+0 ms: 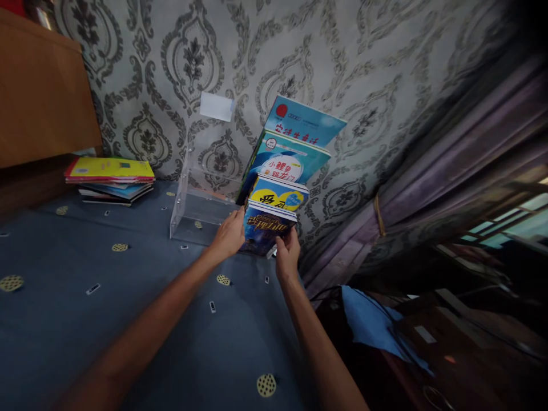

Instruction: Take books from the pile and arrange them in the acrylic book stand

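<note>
A dark blue book (265,227) with gold lettering stands upright at the front of a clear acrylic rack (182,214). My left hand (230,233) is closed at its left edge and my right hand (287,254) grips its lower right side. Right behind it is a yellow and blue book (280,194). Two taller books rise farther back, a teal one (299,160) and a light blue one (312,117). All of them fill the right part of the rack; its left part shows bare clear plastic. My fingertips are partly hidden by the books.
A stack of books (111,177) with a yellow one on top lies at the left, near a wooden cabinet (47,85). Patterned wallpaper (192,57) backs the table, covered by a blue cloth (162,319). A purple curtain (385,205) hangs at the right.
</note>
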A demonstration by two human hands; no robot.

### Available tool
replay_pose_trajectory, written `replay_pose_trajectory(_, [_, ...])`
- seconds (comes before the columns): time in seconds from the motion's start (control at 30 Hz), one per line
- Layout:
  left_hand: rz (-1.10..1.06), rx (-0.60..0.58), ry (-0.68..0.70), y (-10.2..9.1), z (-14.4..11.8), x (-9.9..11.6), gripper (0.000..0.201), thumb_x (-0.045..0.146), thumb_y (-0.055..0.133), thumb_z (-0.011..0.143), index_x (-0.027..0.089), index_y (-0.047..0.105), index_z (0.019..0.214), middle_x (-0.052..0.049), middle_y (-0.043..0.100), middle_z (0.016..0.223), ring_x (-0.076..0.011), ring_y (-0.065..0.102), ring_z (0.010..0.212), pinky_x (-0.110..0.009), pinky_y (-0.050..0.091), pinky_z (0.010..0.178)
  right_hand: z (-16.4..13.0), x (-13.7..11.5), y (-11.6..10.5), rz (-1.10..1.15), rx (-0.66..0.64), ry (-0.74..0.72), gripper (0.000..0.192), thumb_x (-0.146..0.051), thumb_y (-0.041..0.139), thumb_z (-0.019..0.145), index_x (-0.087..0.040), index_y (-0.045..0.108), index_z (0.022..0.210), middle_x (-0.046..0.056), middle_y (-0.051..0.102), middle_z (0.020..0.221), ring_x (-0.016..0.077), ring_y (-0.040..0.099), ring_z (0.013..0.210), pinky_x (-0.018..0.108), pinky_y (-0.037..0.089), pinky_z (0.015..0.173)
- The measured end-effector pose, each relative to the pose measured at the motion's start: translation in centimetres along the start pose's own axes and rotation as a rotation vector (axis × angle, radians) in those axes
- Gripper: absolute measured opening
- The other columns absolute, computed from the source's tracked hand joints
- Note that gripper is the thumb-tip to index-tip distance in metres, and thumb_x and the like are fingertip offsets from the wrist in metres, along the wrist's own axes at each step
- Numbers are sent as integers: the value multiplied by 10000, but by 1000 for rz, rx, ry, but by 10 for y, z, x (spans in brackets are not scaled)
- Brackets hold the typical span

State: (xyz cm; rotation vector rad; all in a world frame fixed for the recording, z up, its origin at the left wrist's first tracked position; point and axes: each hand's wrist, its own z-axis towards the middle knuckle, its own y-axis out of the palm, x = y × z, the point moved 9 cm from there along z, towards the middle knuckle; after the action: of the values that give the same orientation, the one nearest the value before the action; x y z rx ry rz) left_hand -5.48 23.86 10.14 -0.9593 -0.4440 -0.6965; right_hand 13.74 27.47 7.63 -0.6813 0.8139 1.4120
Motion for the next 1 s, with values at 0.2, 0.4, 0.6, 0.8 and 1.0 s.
replay_pose_trajectory(0.2, [1, 19, 57, -2, 1, 1, 632, 70, 419, 853, 123, 410, 1483, -159, 591, 1290, -274, 563, 1242, -438, 445, 1103, -2, -3, 1, -49, 18, -14, 727, -277, 585, 783, -171, 458, 1490, 116, 533, 1498, 281, 453, 1423, 506, 315, 1209])
replay_pose_trajectory(0.4, [2, -5, 37, -1, 2, -1, 658, 66, 421, 847, 130, 387, 1501, -164, 589, 1294, -278, 567, 1229, -448, 444, 1103, -2, -2, 2, -46, 35, -23, 721, -267, 578, 782, -161, 458, 1484, 123, 539, 1491, 280, 465, 1413, 512, 309, 1210])
replay_pose_trajectory(0.6, [-19, -10, 18, -1, 1, -1, 645, 92, 438, 854, 124, 390, 1496, -178, 574, 1311, -288, 556, 1248, -462, 444, 1095, 0, 0, -2, -38, 48, -4, 699, -301, 603, 772, -123, 509, 1441, 160, 575, 1443, 308, 507, 1370, 518, 352, 1176])
replay_pose_trajectory(0.8, [-13, 23, 10, 0, 2, -5, 622, 156, 473, 874, 138, 390, 1490, -167, 593, 1295, -288, 558, 1247, -472, 441, 1095, 11, -5, -10, -83, 86, 9, 588, -418, 612, 841, -153, 595, 1365, 144, 631, 1387, 299, 561, 1301, 494, 409, 1128])
replay_pose_trajectory(1.0, [-12, 92, 7, -5, 10, -3, 612, 193, 507, 881, 112, 411, 1480, -180, 585, 1316, -293, 540, 1269, -459, 428, 1113, 25, -9, -10, -89, 128, 11, 600, -467, 614, 825, -153, 619, 1336, 140, 627, 1396, 297, 565, 1291, 481, 414, 1124])
